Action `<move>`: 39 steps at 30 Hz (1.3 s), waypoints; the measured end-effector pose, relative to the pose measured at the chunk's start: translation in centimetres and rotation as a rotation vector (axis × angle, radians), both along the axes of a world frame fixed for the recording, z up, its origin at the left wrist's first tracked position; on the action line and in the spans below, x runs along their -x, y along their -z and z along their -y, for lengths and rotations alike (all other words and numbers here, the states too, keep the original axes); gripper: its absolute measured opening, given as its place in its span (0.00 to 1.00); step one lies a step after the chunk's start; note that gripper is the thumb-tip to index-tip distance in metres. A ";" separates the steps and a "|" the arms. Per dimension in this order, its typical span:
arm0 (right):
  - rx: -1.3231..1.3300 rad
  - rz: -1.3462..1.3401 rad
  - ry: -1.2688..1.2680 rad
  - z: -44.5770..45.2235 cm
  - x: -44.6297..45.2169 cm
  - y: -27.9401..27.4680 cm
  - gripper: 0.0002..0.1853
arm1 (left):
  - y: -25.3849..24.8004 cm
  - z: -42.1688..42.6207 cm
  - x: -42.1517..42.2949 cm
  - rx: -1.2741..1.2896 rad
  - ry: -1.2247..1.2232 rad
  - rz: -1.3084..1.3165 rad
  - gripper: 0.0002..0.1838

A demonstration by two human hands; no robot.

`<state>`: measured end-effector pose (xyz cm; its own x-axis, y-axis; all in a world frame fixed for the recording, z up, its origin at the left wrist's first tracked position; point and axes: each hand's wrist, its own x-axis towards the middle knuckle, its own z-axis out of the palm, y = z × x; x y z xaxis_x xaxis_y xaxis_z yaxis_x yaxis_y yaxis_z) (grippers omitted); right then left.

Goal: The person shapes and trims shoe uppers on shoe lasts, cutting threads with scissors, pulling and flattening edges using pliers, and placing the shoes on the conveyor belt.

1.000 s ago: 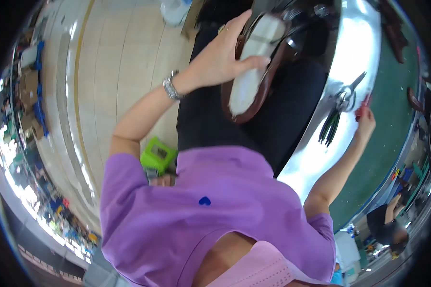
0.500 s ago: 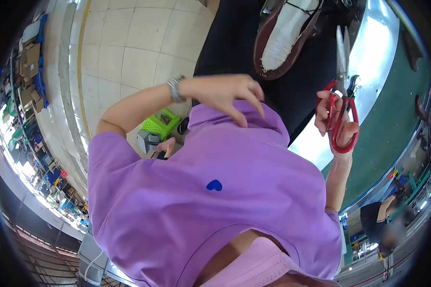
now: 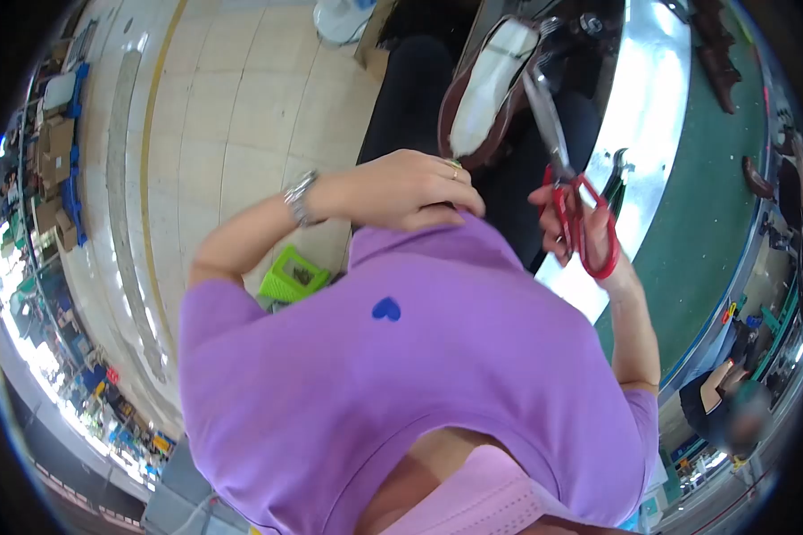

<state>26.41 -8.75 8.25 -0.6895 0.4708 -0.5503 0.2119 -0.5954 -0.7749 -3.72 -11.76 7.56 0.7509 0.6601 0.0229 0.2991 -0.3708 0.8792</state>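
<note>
- We found the shoe lying between the person's thighs, white sole uppermost, brown leather around it.
- 1 second earlier, the left hand was on the shoe and the right hand was at the scissors on the metal strip; both hands had since shifted.
- The right hand had lifted the scissors and brought them inward, the blades now pointing towards the shoe and near its side. We judged that the tool was thus in hand at the work; we saw no cut being made.
- The right hand was wrapped around the red handles. Blade tips were too unclear to tell how far they were parted.
- The left hand had come off the shoe and lay at the hem of the purple shirt, fingers curled. We could not tell whether they pinched anything.
- The pliers remained on the metal strip.
- Markings: 1 blue heart on the shirt, without lettering. We could read no brand, label or writing on the scissors, shoe or boxes.
</note>
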 end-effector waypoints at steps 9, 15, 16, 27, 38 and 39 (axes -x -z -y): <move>0.111 0.032 0.032 0.2 2.4 0.1 0.49 | -12.9 1.9 2.2 -0.363 -0.086 1.110 0.21; 0.151 0.071 0.139 -1.1 4.9 0.5 0.53 | -11.2 1.1 2.3 -0.280 -0.203 1.187 0.16; 0.190 0.023 0.183 -1.3 5.0 0.8 0.48 | -9.7 0.5 2.4 -0.288 -0.221 1.278 0.16; 0.186 0.187 0.312 -2.5 8.5 1.1 0.34 | 11.8 -3.0 -5.3 0.591 -0.961 0.386 0.32; -0.343 0.374 0.390 -0.9 0.4 0.4 0.17 | 8.1 -7.8 -4.1 -0.330 -1.043 0.059 0.23; -0.406 0.435 0.482 -1.4 -1.0 1.9 0.15 | 7.4 -9.1 -4.2 -0.413 -0.965 -0.041 0.22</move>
<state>27.39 -7.34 6.31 -0.1173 0.8878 -0.4451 0.3370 -0.3860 -0.8587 0.44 -2.65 0.12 -0.0848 0.9256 0.3688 0.6544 -0.2274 0.7212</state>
